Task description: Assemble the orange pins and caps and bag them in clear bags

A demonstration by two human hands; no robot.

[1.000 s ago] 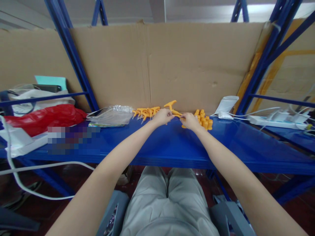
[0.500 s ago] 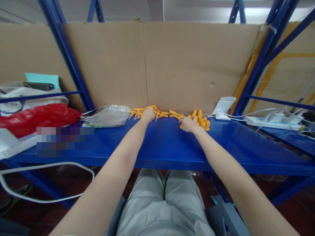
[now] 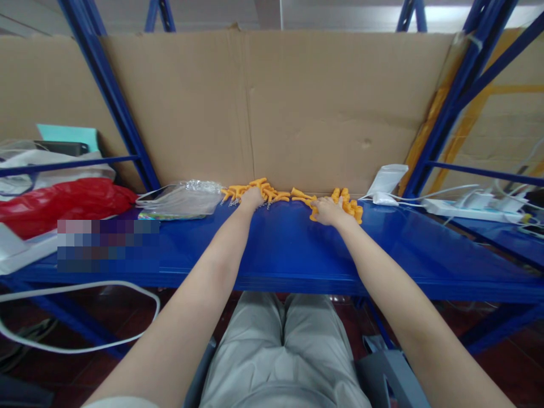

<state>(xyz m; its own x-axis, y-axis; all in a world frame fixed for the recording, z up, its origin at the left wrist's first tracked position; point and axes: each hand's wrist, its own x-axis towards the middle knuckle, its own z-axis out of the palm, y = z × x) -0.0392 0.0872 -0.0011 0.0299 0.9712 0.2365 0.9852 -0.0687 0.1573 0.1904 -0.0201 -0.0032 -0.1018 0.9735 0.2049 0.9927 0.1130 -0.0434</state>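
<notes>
Both my arms reach across a blue metal shelf [image 3: 289, 249] to its back edge. My left hand [image 3: 251, 198] rests on a heap of orange T-shaped plastic pieces with small chains [image 3: 272, 194]; its fingers curl into the heap and are mostly hidden. My right hand [image 3: 328, 211] lies on a cluster of short orange cylinders [image 3: 353, 208], fingers bent over one of them. Two loose orange T-shaped pieces [image 3: 302, 197] lie on the shelf between my hands.
A clear plastic bag [image 3: 187, 198] lies left of the orange heap. A red bag [image 3: 63, 204] and white items sit far left. A white pouch [image 3: 386, 180], white cables and a power strip [image 3: 463, 208] lie right. Cardboard [image 3: 297, 107] backs the shelf.
My left hand set down the orange T piece it held up and moved left onto the heap. My right hand stayed at the cylinders.
</notes>
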